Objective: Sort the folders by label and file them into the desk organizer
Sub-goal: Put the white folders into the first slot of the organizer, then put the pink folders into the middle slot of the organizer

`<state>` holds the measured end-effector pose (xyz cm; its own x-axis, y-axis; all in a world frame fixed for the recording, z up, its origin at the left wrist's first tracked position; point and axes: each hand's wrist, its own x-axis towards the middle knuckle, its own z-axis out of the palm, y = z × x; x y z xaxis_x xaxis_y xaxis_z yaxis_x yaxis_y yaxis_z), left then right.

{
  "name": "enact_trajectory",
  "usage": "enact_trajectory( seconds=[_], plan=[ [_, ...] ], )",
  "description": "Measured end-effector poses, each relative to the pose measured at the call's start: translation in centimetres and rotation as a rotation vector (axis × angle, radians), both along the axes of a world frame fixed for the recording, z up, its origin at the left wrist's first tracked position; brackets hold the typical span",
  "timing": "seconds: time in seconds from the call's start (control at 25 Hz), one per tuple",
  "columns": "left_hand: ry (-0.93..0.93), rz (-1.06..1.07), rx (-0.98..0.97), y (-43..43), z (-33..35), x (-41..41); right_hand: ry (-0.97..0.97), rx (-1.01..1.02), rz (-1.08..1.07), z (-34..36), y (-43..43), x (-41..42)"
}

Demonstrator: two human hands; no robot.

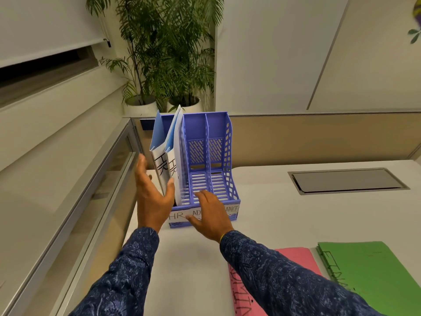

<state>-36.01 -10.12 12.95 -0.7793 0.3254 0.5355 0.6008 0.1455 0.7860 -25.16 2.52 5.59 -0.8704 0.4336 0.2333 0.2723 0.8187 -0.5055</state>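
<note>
Left hand open beside blue folders — right hand spread over organizer.

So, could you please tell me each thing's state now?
Purple plastic desk organizer: left slot filled, two empty.
Two blue HR folders: leaning in left slot.
Pink paper folder: flat, closed.
Green paper folders: flat, closed.
Left hand: open, beside blue folders.
Right hand: open.
</note>
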Motion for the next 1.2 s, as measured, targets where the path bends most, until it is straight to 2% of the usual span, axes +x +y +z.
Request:
enact_trajectory(
  seconds=[0.32, 0.56, 0.76, 1.0, 1.2],
  plan=[
    [-0.125, -0.076, -0.241, -4.3, -5.8, 9.3, -0.105, 0.104, -0.016, -0.4, -0.3, 10.6],
    [-0.127, -0.140, -0.656, -6.0, -10.4, 15.2, -0.241, 0.110, -0.119, -2.9, -0.2, 20.7],
    [-0.146, -0.247, -0.875, -6.8, -14.7, 20.0, -0.350, 0.065, -0.193, -5.3, -1.3, 28.0],
    [-0.183, -0.310, -1.064, -7.7, -18.4, 24.7, -0.520, -0.028, -0.276, -8.2, -2.2, 33.7],
    [-0.174, -0.324, -1.082, -7.4, -18.8, 26.2, -0.564, -0.057, -0.279, -9.3, -2.3, 35.2]
  ],
)
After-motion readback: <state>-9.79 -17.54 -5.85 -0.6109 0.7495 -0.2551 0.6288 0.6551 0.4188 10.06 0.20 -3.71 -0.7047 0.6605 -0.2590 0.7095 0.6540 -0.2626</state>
